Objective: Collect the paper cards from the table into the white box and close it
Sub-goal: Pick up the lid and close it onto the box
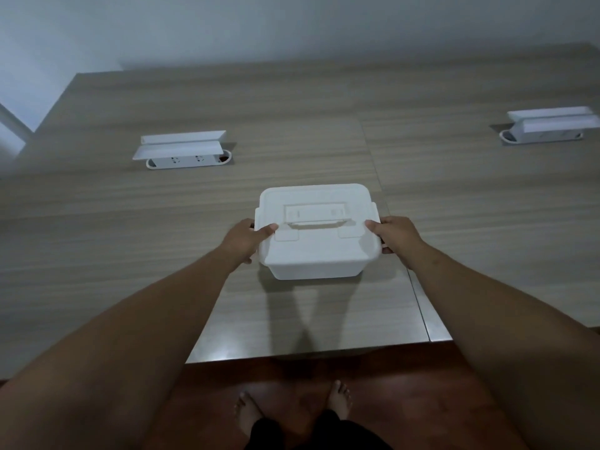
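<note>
The white box (316, 251) stands on the wooden table (130, 222) in front of me with its lid on and the flat handle folded down on top. My left hand (245, 238) grips the box's left side, thumb resting on the lid. My right hand (394, 237) grips the right side the same way, thumb on the lid's edge. No paper cards show on the table; whatever is inside the box is hidden by the lid.
Two white pop-up power socket units stand open on the table, one at the back left (185, 151) and one at the far right (548, 125). The table's front edge (311, 352) is near me, with the floor and my bare feet below.
</note>
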Demonstrator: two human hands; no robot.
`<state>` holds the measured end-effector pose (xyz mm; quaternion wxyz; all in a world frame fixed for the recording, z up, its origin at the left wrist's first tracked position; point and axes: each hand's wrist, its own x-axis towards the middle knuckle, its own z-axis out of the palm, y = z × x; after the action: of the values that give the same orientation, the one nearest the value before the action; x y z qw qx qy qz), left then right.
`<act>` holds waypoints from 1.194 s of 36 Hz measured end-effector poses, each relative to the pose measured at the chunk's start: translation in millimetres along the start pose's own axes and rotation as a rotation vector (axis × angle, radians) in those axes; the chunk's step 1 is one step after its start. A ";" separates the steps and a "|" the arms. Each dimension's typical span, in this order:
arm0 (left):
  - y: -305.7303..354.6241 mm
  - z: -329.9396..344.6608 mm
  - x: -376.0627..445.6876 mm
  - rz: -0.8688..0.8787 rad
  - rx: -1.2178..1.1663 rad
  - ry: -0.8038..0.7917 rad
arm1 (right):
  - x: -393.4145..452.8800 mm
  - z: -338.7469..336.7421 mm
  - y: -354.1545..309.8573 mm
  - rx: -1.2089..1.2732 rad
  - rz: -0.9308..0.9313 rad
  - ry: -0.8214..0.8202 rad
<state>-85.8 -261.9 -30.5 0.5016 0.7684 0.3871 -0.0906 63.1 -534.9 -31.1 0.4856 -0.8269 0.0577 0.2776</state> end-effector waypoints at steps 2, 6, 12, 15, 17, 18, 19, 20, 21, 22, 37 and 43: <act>-1.8 -2.2 1.6 -0.048 -0.095 -0.061 | 1.2 -1.5 0.7 0.049 0.049 -0.046; -6.2 -1.2 4.5 -0.167 -0.306 -0.225 | 2.6 -2.4 4.6 0.172 0.205 -0.206; 1.3 4.9 8.2 -0.213 -0.530 -0.178 | 5.5 0.0 1.2 0.331 0.233 -0.207; 3.5 4.8 8.2 -0.265 -0.607 -0.177 | 8.2 3.4 -5.0 0.318 0.214 -0.133; 3.2 6.0 9.5 -0.278 -0.638 -0.167 | 9.9 7.0 -12.1 0.220 0.146 -0.034; 4.3 6.8 10.5 -0.271 -0.640 -0.153 | 10.5 9.3 -15.9 0.135 0.084 0.019; 5.3 7.3 11.6 -0.254 -0.628 -0.130 | 9.9 13.2 -18.6 0.043 0.014 0.070; 7.4 7.4 11.8 -0.226 -0.598 -0.103 | 8.7 17.5 -20.5 -0.037 -0.050 0.117; 10.0 8.3 12.9 -0.190 -0.550 -0.067 | 7.4 21.6 -20.9 -0.090 -0.093 0.156; 11.8 9.6 14.4 -0.152 -0.493 -0.020 | 6.3 25.6 -20.3 -0.118 -0.118 0.184; 12.2 32.2 1.5 0.138 -0.036 0.222 | 7.2 30.8 -17.0 -0.238 -0.164 0.078; 28.0 37.0 4.6 0.103 0.109 0.273 | 6.0 32.1 -27.1 -0.300 -0.159 0.063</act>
<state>-54.3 -296.2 -31.1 0.4057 0.8185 0.4063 0.0198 65.1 -492.8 -25.3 0.3751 -0.9003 -0.0348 0.2180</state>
